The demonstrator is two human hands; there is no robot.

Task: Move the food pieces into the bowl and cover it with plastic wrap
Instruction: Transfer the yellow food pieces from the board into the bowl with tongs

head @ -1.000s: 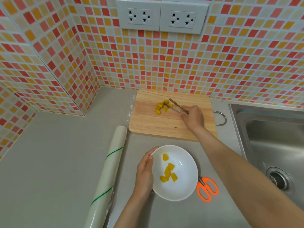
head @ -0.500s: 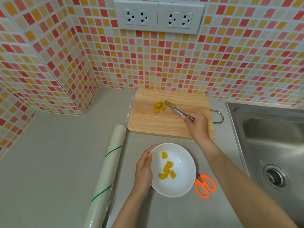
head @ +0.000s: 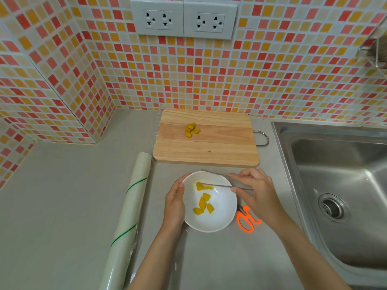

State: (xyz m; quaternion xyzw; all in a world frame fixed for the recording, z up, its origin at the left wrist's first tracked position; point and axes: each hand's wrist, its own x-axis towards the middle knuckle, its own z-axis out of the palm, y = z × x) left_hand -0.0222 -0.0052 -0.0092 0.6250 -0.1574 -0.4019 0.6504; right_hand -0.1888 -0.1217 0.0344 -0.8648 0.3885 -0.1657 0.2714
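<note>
A white bowl point(head: 222, 218) stands on the grey counter and holds several yellow food pieces point(head: 202, 204). My left hand point(head: 174, 203) cups the bowl's left rim. My right hand point(head: 254, 190) holds metal tongs point(head: 217, 185) over the bowl, their tips at a yellow piece near the bowl's far side. Several more yellow pieces point(head: 191, 129) lie on the wooden cutting board point(head: 219, 147) behind the bowl. A roll of plastic wrap point(head: 128, 218) lies to the left of the bowl.
Orange-handled scissors point(head: 247, 221) lie right of the bowl, partly under my right wrist. A steel sink point(head: 339, 185) fills the right side. Tiled walls with two sockets point(head: 184, 17) close off the back and left.
My right hand has carried the tongs with a yellow piece from the cutting board back to the bowl. The left hand stayed on the bowl's rim.
</note>
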